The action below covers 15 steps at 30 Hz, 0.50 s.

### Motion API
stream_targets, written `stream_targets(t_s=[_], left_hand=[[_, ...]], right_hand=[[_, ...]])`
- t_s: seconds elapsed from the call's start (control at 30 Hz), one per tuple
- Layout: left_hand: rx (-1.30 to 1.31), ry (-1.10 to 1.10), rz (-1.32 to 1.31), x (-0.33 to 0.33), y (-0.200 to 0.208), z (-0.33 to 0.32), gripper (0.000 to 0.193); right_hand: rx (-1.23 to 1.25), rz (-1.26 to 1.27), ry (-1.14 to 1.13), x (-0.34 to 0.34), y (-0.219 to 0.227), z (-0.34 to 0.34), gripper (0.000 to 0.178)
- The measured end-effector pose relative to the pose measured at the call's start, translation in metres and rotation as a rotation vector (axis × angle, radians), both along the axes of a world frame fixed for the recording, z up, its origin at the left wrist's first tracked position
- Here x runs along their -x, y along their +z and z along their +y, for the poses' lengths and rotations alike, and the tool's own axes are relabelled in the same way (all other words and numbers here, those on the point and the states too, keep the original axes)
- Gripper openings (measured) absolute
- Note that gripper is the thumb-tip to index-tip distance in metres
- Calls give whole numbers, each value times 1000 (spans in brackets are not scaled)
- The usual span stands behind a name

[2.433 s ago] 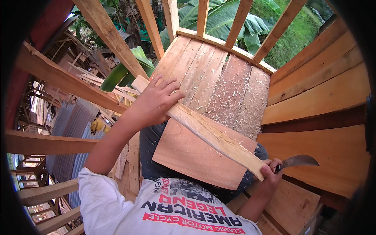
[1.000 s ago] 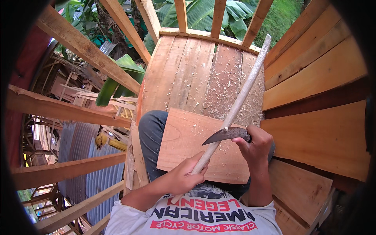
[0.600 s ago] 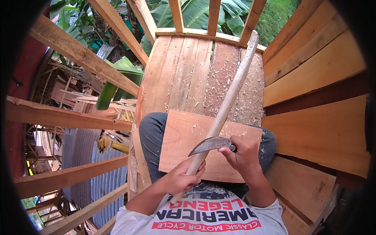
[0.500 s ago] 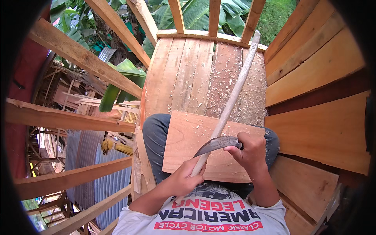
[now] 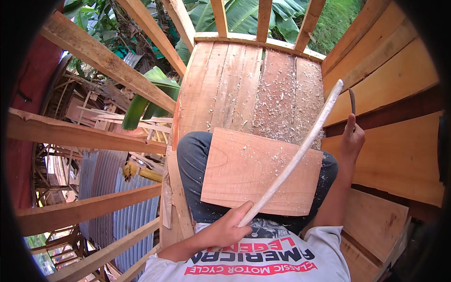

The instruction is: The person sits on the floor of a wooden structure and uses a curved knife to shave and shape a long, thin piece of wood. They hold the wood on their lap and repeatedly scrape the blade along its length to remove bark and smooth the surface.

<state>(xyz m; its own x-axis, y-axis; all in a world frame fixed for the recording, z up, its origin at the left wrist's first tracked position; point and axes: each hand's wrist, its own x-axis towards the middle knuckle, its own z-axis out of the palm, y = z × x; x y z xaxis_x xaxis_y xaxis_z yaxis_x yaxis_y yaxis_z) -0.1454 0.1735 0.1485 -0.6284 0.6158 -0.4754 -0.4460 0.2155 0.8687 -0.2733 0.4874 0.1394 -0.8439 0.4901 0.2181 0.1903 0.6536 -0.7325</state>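
**Stick held over lap board, knife raised**

Raised plank platform [image 5: 244,80] w/ wood shavings, timber framing around, banana leaves beyond. Person sits w/ flat reddish-brown wooden board [image 5: 256,171] across lap. Left hand [image 5: 230,228] has fingers wrapped tight round lower end of long pale whittled stick [image 5: 300,150], which slants up-right over the board. Right hand [image 5: 351,141] is lifted near the right plank wall, fingers closed round a dark curved-blade knife [image 5: 352,103], clear of the stick.

One pale stick [image 5: 300,149], one curved knife [image 5: 352,102], one flat board [image 5: 260,171] (on the lap), two hands
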Motion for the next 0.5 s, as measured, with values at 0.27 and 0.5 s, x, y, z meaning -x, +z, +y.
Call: stream_targets(t_s=[0.27, 0.5], left_hand=[[-243, 125, -254, 42, 9, -2, 21], [-138, 54, -142, 33, 15, 3, 22]], right_hand=[[-150, 52, 591, -61, -7, -91, 57], [-359, 217, 540, -35, -14, -73, 63]])
